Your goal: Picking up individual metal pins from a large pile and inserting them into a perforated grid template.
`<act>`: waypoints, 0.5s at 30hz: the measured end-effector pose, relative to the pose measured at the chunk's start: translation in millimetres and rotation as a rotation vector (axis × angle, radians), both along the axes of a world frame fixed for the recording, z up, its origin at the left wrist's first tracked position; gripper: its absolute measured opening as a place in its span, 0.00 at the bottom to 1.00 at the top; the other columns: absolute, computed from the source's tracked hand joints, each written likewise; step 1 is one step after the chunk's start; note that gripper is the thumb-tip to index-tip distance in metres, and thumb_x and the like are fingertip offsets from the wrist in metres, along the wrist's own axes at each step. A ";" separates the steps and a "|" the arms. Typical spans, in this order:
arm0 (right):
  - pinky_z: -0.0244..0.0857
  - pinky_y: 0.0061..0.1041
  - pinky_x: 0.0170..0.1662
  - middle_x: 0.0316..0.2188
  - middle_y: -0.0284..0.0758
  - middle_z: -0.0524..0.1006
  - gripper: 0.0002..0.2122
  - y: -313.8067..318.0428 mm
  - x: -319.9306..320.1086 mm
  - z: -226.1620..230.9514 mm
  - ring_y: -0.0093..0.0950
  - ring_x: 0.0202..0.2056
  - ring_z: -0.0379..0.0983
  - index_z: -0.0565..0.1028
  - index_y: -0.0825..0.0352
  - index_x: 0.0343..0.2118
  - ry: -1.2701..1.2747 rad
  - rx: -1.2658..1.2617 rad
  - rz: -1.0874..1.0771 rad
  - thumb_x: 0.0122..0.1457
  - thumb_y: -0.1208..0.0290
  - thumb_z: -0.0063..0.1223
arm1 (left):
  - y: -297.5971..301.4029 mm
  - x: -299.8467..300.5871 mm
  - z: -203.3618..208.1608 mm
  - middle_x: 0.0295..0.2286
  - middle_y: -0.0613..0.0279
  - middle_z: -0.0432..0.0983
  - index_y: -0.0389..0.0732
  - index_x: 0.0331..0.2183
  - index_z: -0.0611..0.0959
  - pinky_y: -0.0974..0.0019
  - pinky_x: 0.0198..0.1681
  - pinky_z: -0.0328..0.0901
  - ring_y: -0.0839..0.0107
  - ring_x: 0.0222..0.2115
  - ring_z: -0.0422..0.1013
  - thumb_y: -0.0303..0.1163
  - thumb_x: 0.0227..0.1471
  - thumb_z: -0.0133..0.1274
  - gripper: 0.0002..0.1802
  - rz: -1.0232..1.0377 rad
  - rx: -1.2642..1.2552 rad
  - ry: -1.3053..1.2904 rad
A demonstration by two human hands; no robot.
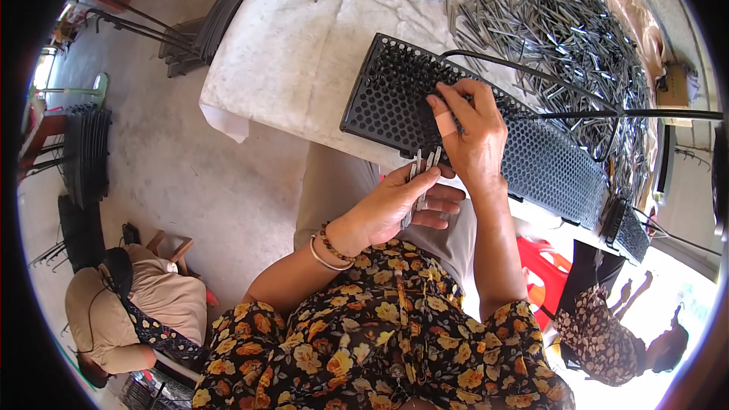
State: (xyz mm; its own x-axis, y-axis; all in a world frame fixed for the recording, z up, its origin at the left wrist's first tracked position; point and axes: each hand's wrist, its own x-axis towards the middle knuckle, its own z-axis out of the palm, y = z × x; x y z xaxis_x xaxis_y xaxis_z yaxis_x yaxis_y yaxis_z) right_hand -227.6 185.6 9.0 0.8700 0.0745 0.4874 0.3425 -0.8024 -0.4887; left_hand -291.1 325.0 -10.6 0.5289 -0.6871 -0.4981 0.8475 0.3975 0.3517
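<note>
A few thin metal strips are held upright in the left hand, pinched between its thumb and bent fingers, with the lower fingers partly spread. The right hand is held palm down over a black tray full of round holes; its thumb and fingertips are brought together at the holes, but whether a piece is pinched there cannot be told. A pale bandage is wrapped on the right thumb. The tray is placed just beyond the left hand and under the right fingers, along the near edge of a cloth-covered bench. Small dark pegs are seated in the far rows of holes, beyond the right fingertips. To the right of the right hand, a long perforated panel is stretched along the same edge, and a dark cable is arched past it. Beyond the hands, toward the far right of the bench, a large heap of loose metal pieces is spread. A beaded bracelet and a pale bangle are worn on the left wrist. A red stool is partly seen below and to the right of both hands.
</note>
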 end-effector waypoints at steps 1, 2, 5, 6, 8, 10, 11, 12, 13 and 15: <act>0.66 0.26 0.28 0.31 0.34 0.74 0.08 0.4 -1.9 4.8 0.30 0.25 0.72 0.80 0.67 0.33 0.012 0.021 -0.005 0.50 0.71 0.61 | -0.2 -0.3 -0.4 0.41 0.53 0.74 0.39 0.48 0.71 0.61 0.40 0.71 0.65 0.40 0.73 0.41 0.62 0.41 0.19 -0.002 -0.001 0.002; 0.65 0.25 0.28 0.31 0.35 0.74 0.09 -0.5 -5.9 11.4 0.27 0.24 0.71 0.80 0.68 0.34 0.132 0.177 -0.024 0.51 0.71 0.60 | -0.6 -0.8 -0.7 0.40 0.54 0.75 0.39 0.48 0.71 0.63 0.39 0.72 0.66 0.39 0.73 0.42 0.62 0.41 0.19 0.006 0.010 -0.045; 0.63 0.21 0.27 0.29 0.36 0.76 0.09 -12.5 -17.5 22.3 0.21 0.23 0.69 0.79 0.71 0.34 0.351 0.368 0.035 0.53 0.71 0.59 | 1.5 0.1 3.1 0.38 0.55 0.76 0.38 0.46 0.72 0.65 0.37 0.72 0.69 0.37 0.74 0.43 0.62 0.40 0.20 0.021 0.053 -0.142; 0.63 0.20 0.27 0.27 0.35 0.76 0.09 -16.0 -22.0 23.4 0.21 0.23 0.69 0.80 0.71 0.33 0.545 0.401 0.119 0.53 0.71 0.59 | 1.8 0.0 5.3 0.38 0.55 0.76 0.37 0.46 0.73 0.67 0.36 0.72 0.70 0.36 0.74 0.43 0.62 0.40 0.20 0.016 0.080 -0.191; 0.63 0.19 0.27 0.25 0.34 0.76 0.09 -22.5 -29.8 21.2 0.19 0.24 0.70 0.80 0.72 0.31 0.825 0.524 0.210 0.53 0.71 0.59 | 5.5 1.1 6.3 0.38 0.55 0.76 0.37 0.45 0.73 0.68 0.36 0.72 0.71 0.35 0.74 0.43 0.62 0.41 0.19 -0.025 0.084 -0.236; 0.63 0.19 0.28 0.25 0.34 0.77 0.09 -32.3 -33.4 17.5 0.19 0.25 0.70 0.80 0.72 0.32 0.863 0.545 0.193 0.53 0.71 0.59 | 4.7 2.6 6.9 0.38 0.55 0.76 0.36 0.44 0.74 0.68 0.36 0.72 0.71 0.35 0.73 0.42 0.62 0.41 0.19 -0.069 0.090 -0.287; 0.64 0.19 0.29 0.26 0.34 0.77 0.09 -35.0 -34.7 17.3 0.19 0.27 0.71 0.79 0.72 0.32 0.903 0.566 0.179 0.54 0.71 0.58 | 3.7 1.7 6.4 0.38 0.55 0.76 0.36 0.43 0.74 0.69 0.36 0.72 0.72 0.34 0.73 0.42 0.62 0.41 0.19 -0.065 0.112 -0.316; 0.64 0.19 0.29 0.26 0.34 0.77 0.09 -33.5 -36.5 18.0 0.19 0.27 0.71 0.79 0.72 0.32 0.900 0.568 0.177 0.54 0.71 0.58 | 3.1 1.0 5.5 0.38 0.55 0.76 0.36 0.43 0.75 0.69 0.36 0.72 0.72 0.34 0.73 0.41 0.62 0.41 0.18 -0.064 0.134 -0.344; 0.65 0.19 0.30 0.26 0.34 0.78 0.09 -30.2 -38.2 19.3 0.19 0.27 0.72 0.79 0.73 0.33 0.866 0.585 0.158 0.54 0.71 0.58 | 2.9 0.6 4.9 0.38 0.55 0.76 0.36 0.43 0.75 0.69 0.36 0.72 0.72 0.34 0.73 0.41 0.62 0.41 0.18 -0.067 0.135 -0.346; 0.65 0.19 0.31 0.27 0.35 0.78 0.10 -29.3 -40.7 21.5 0.20 0.28 0.73 0.79 0.73 0.34 0.830 0.604 0.139 0.54 0.71 0.57 | 3.0 -0.1 4.5 0.35 0.58 0.76 0.34 0.41 0.75 0.69 0.37 0.72 0.73 0.33 0.73 0.39 0.62 0.42 0.18 0.003 0.096 -0.285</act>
